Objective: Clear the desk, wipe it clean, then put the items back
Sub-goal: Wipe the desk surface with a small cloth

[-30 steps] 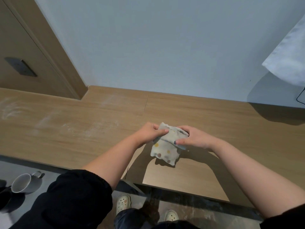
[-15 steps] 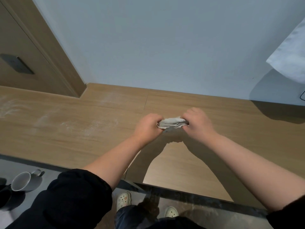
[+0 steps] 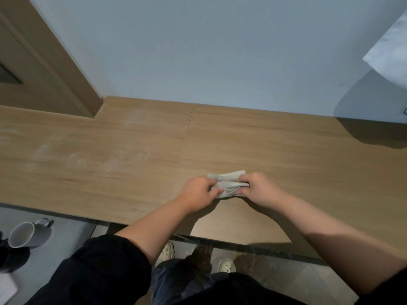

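A small pale cloth [image 3: 229,183], folded into a narrow strip, lies between both hands low over the wooden desk [image 3: 110,168]. My left hand [image 3: 198,192] pinches its left end and my right hand [image 3: 258,188] pinches its right end. Whitish dusty smears show on the desk's left half [image 3: 105,159]. Whether the cloth touches the desktop cannot be told.
A white mug [image 3: 24,234] stands on the grey floor at lower left, beside a dark object [image 3: 8,258]. A wooden door frame [image 3: 55,62] rises at the back left. A white cloth-like thing [image 3: 389,49] hangs at the upper right. My feet in pale shoes [image 3: 165,252] show below the desk's front edge.
The cloth hung open between my hands a second ago; it has been folded into a narrow strip and brought down closer to the desk.
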The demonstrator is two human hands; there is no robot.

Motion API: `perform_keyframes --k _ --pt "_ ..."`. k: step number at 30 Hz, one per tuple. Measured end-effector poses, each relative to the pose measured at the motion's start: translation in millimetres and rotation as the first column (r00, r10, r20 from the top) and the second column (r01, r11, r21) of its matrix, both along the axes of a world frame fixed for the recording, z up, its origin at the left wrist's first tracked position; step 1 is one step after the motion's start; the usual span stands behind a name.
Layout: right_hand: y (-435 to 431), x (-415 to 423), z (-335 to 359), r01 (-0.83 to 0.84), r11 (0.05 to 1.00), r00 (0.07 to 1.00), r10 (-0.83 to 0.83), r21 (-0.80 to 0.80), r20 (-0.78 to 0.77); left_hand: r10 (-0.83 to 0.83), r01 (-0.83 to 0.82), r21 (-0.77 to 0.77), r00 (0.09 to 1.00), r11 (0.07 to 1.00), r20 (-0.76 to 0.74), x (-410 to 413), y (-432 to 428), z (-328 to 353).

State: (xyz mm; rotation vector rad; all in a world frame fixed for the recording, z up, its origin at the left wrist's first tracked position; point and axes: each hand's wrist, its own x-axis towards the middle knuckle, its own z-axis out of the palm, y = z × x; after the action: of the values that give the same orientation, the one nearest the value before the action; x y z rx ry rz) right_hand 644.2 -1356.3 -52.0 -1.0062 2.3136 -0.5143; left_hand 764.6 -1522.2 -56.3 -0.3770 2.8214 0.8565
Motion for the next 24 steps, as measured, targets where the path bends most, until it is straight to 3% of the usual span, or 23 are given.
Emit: perform_keyframes --k 4,7,10,13,20,24 --pt "-24.3 -15.7 5.3 0.173 0.983 0.984 -0.175 0.065 0.035 0.275 -0.282 0.166 0.959 0.945 0.065 -16.3 -6.9 -6.4" --pt "-36.7 -22.8 0.0 0.212 0.967 0.977 -0.21 0.138 -0.034 0.351 -0.357 0.145 0.934 0.923 0.071 -21.7 -12.4 -13.6" --pt "-43.0 -21.3 -5.2 0.156 0.962 0.981 -0.125 0.223 -0.149 0.357 -0.365 0.086 0.929 0.927 0.097 -23.1 -15.9 -21.3" --pt "-45.8 -19.9 -2.6 0.004 0.979 0.974 0.043 0.203 -0.224 0.319 -0.322 -0.006 0.934 0.947 0.162 -25.5 -15.0 -21.3" --pt "-62.8 -25.6 8.0 -0.224 0.926 0.971 0.24 0.303 -0.015 0.308 -0.32 0.045 0.936 0.946 0.17 -31.1 -12.7 -10.7" --pt "-74.4 -29.6 9.2 -0.217 0.923 0.975 0.19 0.317 0.114 0.281 -0.295 0.174 0.954 0.94 0.101 -27.4 -23.4 -4.9"
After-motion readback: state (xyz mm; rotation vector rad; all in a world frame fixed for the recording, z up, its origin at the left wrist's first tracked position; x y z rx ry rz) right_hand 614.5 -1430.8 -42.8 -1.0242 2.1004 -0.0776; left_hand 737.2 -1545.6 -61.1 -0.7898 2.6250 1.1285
